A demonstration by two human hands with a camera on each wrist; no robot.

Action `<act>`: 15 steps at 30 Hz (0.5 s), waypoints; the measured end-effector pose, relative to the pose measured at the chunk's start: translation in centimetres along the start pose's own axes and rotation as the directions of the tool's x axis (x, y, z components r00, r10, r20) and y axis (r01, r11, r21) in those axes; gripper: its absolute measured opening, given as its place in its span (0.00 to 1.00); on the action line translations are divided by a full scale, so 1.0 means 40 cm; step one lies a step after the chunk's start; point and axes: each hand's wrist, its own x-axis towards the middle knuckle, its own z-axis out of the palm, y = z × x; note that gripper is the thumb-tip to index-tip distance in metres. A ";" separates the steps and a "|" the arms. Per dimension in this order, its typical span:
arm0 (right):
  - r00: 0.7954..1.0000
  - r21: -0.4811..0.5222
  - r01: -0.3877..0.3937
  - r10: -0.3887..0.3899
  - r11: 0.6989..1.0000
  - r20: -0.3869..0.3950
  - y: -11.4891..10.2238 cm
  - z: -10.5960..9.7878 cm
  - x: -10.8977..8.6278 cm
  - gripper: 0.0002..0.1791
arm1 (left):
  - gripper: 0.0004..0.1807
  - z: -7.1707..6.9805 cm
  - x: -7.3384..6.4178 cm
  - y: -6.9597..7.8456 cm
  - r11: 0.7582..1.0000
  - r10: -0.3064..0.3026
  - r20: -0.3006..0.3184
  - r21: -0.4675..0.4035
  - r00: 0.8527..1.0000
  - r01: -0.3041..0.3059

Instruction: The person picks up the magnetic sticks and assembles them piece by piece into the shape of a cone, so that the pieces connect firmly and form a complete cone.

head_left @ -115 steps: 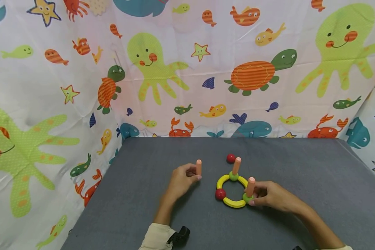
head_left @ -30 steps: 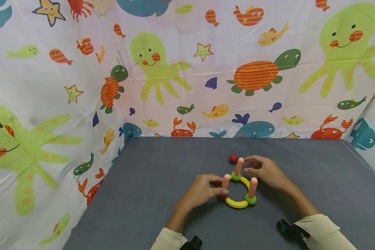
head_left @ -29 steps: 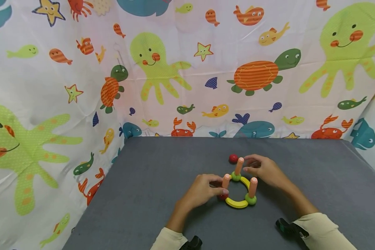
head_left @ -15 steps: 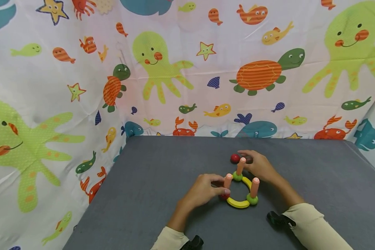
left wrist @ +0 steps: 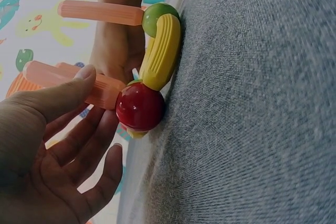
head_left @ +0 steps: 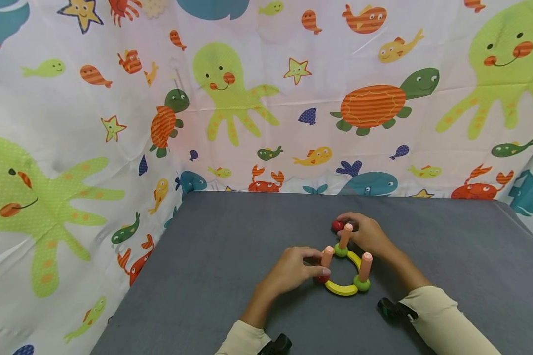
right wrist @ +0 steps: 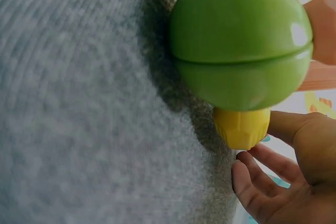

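A ring of curved yellow pieces (head_left: 341,290) and balls lies on the table, with peach-coloured sticks standing up from it. My left hand (head_left: 290,271) pinches one stick (head_left: 327,256) between thumb and fingers; its lower end meets a red ball (left wrist: 140,107) of the ring. The other two sticks, the far one (head_left: 346,235) and the right one (head_left: 365,267), rise from green balls, including the right-hand green ball (head_left: 361,283). Behind the ring, my right hand (head_left: 368,236) holds a loose red ball (head_left: 337,226) between fingers and thumb. The right wrist view hides that ball.
A grey cloth-covered table (head_left: 231,222) lies under everything. Behind and to the left hangs a white curtain (head_left: 257,59) printed with sea animals. The far stick stands just in front of my right hand.
My left hand brought its stick rightward onto the ring's red ball. My right hand left the right-hand stick, moved behind the ring and took hold of the loose red ball.
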 end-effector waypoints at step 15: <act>0.999 -0.007 0.000 0.000 1.000 -0.036 0.005 0.005 -0.027 0.22 | 0.16 0.001 0.000 -0.001 1.000 -0.009 0.001 -0.010 1.000 0.009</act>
